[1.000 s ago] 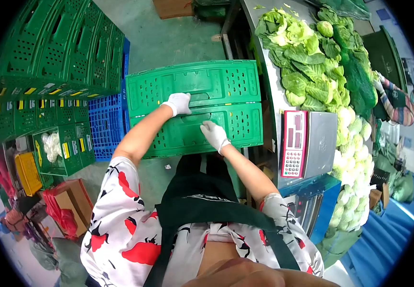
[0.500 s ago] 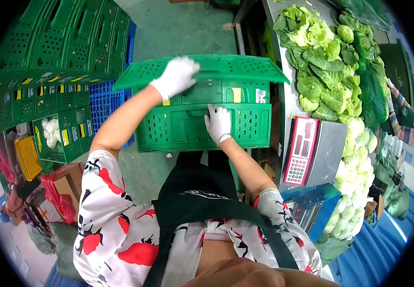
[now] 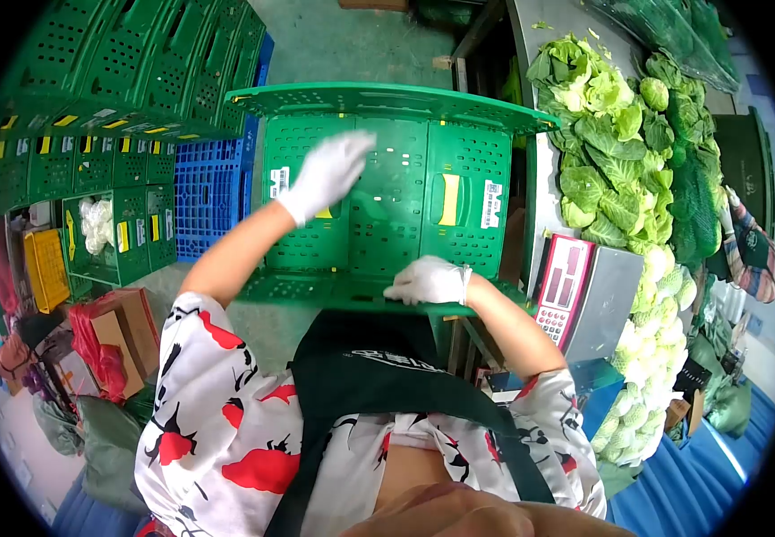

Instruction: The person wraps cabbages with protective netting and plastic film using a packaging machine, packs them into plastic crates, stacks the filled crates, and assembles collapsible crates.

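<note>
A green folding plastic crate (image 3: 387, 210) lies in front of me with its far long wall (image 3: 387, 98) and near long wall (image 3: 307, 288) raised. Its hinged short panels lie flat inside, with yellow latches and white labels. My left hand (image 3: 329, 174), in a white glove, is over the left part of the crate, fingers stretched out and slightly blurred, holding nothing. My right hand (image 3: 432, 281), also gloved, has its fingers closed over the rim of the near wall.
Stacked green crates (image 3: 128, 80) stand on a blue pallet (image 3: 208, 183) at left. A steel table (image 3: 535, 170) at right bears cabbage leaves (image 3: 602, 170), a red-framed scale (image 3: 593, 291) and netted cabbages (image 3: 647, 358). A person's plaid sleeve (image 3: 754, 237) shows at far right.
The near wall has swung up from lying flat toward me, with my right hand at its rim, uncovering the crate's inside. My left hand has left the far wall and is lower, over the inside.
</note>
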`<action>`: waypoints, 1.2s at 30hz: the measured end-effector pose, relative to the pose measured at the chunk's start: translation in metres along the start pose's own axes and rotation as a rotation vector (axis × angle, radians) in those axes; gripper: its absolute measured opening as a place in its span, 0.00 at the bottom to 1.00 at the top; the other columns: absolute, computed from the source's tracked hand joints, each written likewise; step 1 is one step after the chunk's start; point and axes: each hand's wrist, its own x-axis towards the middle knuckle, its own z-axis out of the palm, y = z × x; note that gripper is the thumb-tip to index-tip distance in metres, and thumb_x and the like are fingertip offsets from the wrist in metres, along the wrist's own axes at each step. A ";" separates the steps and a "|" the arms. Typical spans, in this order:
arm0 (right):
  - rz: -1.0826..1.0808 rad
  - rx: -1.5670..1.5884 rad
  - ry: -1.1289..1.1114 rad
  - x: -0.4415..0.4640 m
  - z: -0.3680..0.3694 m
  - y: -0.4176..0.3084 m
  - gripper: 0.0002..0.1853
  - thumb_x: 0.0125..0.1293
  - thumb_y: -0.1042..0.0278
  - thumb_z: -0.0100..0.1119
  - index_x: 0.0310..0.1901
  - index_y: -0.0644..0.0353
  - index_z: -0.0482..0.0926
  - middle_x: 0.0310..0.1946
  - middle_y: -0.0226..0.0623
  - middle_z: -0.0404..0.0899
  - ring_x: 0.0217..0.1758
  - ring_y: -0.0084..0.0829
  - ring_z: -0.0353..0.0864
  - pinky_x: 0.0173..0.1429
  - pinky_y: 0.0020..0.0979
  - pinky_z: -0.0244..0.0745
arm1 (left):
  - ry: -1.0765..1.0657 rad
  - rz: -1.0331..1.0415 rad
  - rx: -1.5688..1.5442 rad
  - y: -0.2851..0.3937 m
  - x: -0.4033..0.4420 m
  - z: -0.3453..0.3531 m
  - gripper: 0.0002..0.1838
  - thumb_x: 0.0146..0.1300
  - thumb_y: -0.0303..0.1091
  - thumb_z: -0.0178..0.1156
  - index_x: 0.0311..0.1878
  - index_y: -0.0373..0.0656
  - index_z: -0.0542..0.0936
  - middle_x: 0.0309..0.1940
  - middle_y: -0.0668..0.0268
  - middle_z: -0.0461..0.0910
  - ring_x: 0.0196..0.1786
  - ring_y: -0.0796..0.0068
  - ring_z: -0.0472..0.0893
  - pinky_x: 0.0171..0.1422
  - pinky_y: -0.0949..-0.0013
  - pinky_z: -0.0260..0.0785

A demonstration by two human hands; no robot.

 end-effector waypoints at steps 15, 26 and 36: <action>0.563 -0.294 0.839 0.108 -0.037 0.127 0.34 0.59 0.41 0.63 0.53 0.67 0.74 0.39 0.58 0.84 0.45 0.53 0.85 0.51 0.45 0.79 | -0.549 0.452 0.240 0.026 -0.118 0.049 0.14 0.68 0.45 0.55 0.36 0.46 0.81 0.36 0.62 0.82 0.60 0.60 0.76 0.77 0.54 0.54; 0.604 -0.463 1.286 -0.140 -0.051 0.115 0.25 0.71 0.44 0.52 0.43 0.61 0.84 0.29 0.52 0.83 0.31 0.49 0.84 0.38 0.47 0.78 | -0.332 0.017 0.336 -0.027 -0.178 -0.113 0.08 0.69 0.37 0.57 0.40 0.45 0.82 0.22 0.59 0.77 0.30 0.60 0.78 0.44 0.61 0.69; 0.510 -0.254 1.547 -0.181 0.075 0.051 0.24 0.69 0.45 0.55 0.48 0.62 0.80 0.37 0.50 0.83 0.42 0.48 0.84 0.46 0.45 0.78 | -0.128 0.217 -0.165 0.102 -0.075 -0.117 0.13 0.62 0.28 0.63 0.51 0.46 0.82 0.29 0.59 0.76 0.35 0.57 0.75 0.43 0.56 0.69</action>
